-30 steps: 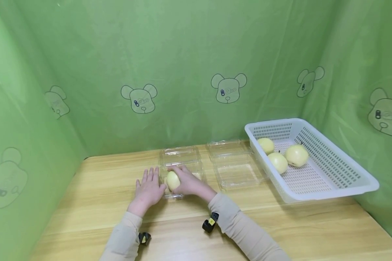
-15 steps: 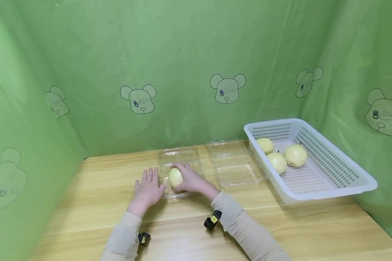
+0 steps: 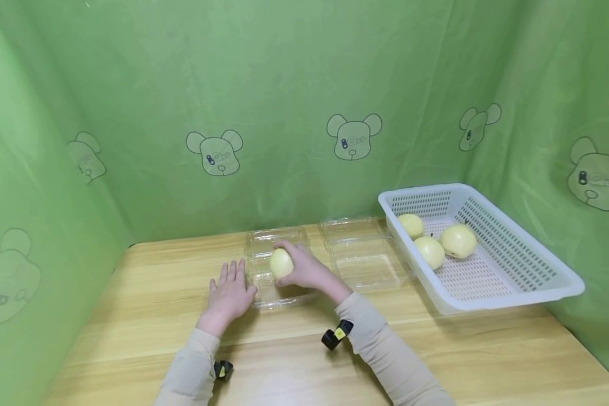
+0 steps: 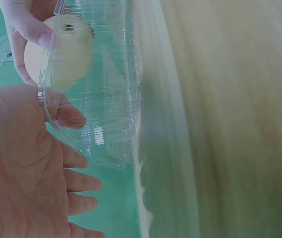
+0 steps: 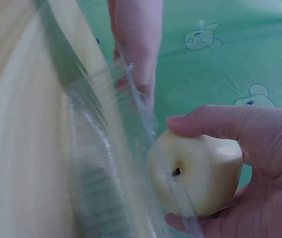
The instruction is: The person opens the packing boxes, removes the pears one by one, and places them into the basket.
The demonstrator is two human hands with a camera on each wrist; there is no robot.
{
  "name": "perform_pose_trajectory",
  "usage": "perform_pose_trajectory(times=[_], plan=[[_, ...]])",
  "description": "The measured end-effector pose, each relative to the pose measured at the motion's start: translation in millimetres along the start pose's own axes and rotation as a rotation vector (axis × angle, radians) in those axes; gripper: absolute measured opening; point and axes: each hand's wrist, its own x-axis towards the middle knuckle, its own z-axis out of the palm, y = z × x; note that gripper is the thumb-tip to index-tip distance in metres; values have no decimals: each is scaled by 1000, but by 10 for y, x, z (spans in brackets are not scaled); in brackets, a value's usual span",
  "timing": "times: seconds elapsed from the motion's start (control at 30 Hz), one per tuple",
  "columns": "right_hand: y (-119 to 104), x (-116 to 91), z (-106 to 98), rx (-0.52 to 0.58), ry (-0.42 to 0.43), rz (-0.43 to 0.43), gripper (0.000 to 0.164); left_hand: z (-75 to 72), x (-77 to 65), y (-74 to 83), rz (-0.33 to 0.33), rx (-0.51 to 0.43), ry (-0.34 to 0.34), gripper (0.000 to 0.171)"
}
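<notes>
My right hand [image 3: 307, 272] grips a round pale yellow pear [image 3: 281, 264] between thumb and fingers. It holds the pear over the near half of an unfolded clear plastic clamshell box [image 3: 282, 301]. In the right wrist view the pear's dark-centred dimple [image 5: 176, 171] faces the camera, and the box's clear wall crosses in front of part of it. My left hand [image 3: 230, 294] lies beside the box's left edge with fingers stretched out. Its thumb reaches to the box wall [image 4: 94, 74] in the left wrist view, where the pear shows through the plastic.
A second clear clamshell box [image 3: 367, 270] lies unfolded to the right. Beyond it a white perforated basket [image 3: 507, 307] bears three pale pears [image 3: 459, 241]. Green curtains [image 3: 284, 67] enclose the wooden table [image 3: 147, 338] at the back and sides.
My right hand has moved away from me and slightly right with the pear, appearing higher over the box. The left hand has stayed in place.
</notes>
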Motion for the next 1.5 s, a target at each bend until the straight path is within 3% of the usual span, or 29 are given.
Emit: perform_pose_trajectory(times=[0.43,1.5], plan=[[72,-59,-290,64,66,27,87,-15,-16,-2,-5,9,-23,74],[196,-238,-933,-22,205,67,85,-16,-8,-4,2,-3,-31,75]])
